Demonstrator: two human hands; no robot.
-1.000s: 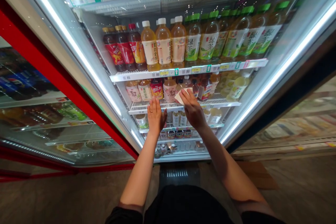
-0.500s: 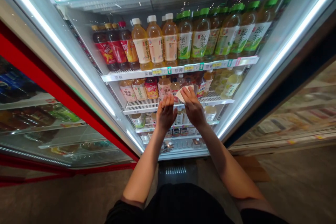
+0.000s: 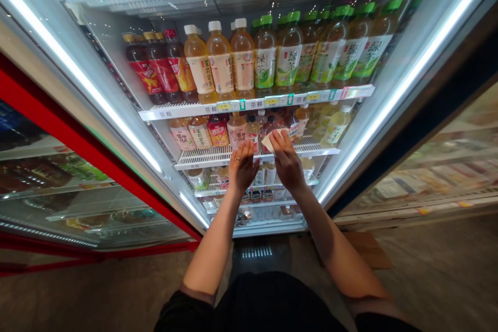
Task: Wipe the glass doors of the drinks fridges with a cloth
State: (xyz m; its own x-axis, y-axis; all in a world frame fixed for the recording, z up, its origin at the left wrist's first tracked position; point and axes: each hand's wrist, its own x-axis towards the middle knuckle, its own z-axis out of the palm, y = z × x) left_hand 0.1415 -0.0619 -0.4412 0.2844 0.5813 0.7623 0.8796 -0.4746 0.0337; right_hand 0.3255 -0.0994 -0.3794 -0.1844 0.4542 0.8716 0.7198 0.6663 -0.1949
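Note:
My right hand (image 3: 287, 163) pinches a pale cream paper slip (image 3: 275, 139) between its fingers, against the front of a white wire shelf (image 3: 210, 158) inside an open drinks fridge. My left hand (image 3: 243, 167) is open, with a ring on one finger. Its fingertips rest at the same shelf's front edge, just left of the slip and not touching it. Bottled drinks (image 3: 237, 131) stand on the shelf behind my hands. My forearms hide the lower shelves in part.
Above stand bottled green teas (image 3: 290, 57), jasmine teas (image 3: 220, 65) and red-labelled bottles (image 3: 148, 70) on a shelf with a price strip (image 3: 249, 106). A glass door with a red frame (image 3: 73, 137) stands open at left. Another glass-fronted cooler (image 3: 428, 176) is at right, and a cardboard sheet (image 3: 368, 250) lies on the floor.
My left hand has moved right and up, closer to the slip, and the view has drifted slightly. My right hand still holds the slip in about the same place.

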